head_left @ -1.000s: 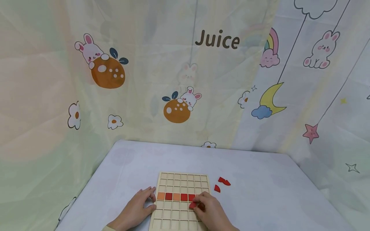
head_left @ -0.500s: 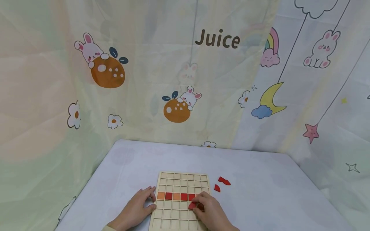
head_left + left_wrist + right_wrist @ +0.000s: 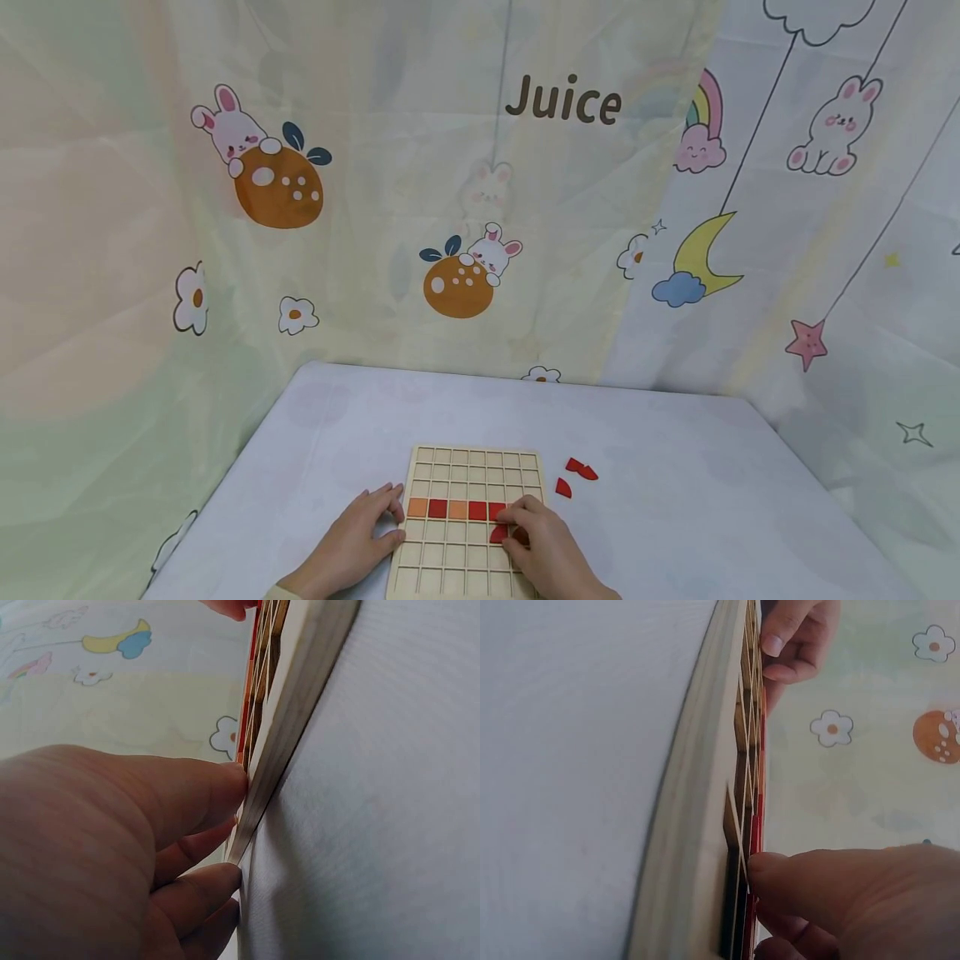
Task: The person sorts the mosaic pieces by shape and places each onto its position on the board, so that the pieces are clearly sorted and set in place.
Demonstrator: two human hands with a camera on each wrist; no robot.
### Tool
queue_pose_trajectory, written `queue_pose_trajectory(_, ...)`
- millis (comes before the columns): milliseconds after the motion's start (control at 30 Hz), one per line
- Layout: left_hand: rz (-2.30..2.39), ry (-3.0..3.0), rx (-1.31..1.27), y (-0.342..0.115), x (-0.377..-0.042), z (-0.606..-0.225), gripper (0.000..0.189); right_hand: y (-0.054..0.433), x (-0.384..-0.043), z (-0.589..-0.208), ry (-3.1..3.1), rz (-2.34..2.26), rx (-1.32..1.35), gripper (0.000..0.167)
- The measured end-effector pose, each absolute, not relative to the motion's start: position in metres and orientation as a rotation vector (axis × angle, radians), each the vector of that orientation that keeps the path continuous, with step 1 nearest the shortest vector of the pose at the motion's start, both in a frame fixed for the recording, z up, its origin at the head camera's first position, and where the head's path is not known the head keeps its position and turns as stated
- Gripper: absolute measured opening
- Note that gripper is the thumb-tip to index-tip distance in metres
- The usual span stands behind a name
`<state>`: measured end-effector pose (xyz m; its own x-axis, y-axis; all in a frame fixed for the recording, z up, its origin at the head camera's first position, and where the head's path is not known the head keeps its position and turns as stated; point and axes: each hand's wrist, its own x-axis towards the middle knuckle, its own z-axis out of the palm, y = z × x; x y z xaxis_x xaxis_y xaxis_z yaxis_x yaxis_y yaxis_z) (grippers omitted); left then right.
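Observation:
In the head view a pale wooden grid board point(image 3: 467, 557) lies on the table, one row partly filled with orange tiles point(image 3: 417, 507) and red tiles point(image 3: 437, 508). My left hand point(image 3: 348, 535) rests at the board's left edge, thumb and fingertips touching its side. Over the right part of the board, my right hand point(image 3: 551, 546) pinches a small red piece point(image 3: 498, 533) with a curved edge, between thumb and index finger, in the row below the tiles. A dark reddish patch shows between those fingers, partly hidden. The right wrist view shows the thumb point(image 3: 769, 870) against the grid.
Several loose red pieces point(image 3: 563, 488) lie on the white-covered table point(image 3: 675, 500), just right of the board. Printed curtains point(image 3: 360, 250) with rabbits and flowers hang behind and beside the table.
The red piece at my right fingertips has shifted and turned slightly within the same cell area. My left hand and the board have stayed in place.

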<state>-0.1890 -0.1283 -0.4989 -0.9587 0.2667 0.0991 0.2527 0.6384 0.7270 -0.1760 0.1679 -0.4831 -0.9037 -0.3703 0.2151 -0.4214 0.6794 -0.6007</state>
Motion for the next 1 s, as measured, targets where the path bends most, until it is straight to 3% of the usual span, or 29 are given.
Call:
queue_pose_trajectory(667,1.239,2.845,0.476,-0.131,-0.190,-0.501,0.021,0.181,-0.177,-0.488,-2.670,1.030,0.677,0.025)
queue_pose_trajectory(1000,1.248,2.833,0.467,-0.130,-0.189,-0.499,0.021,0.198,-0.183,-0.481,-2.781,0.982,0.428,0.018)
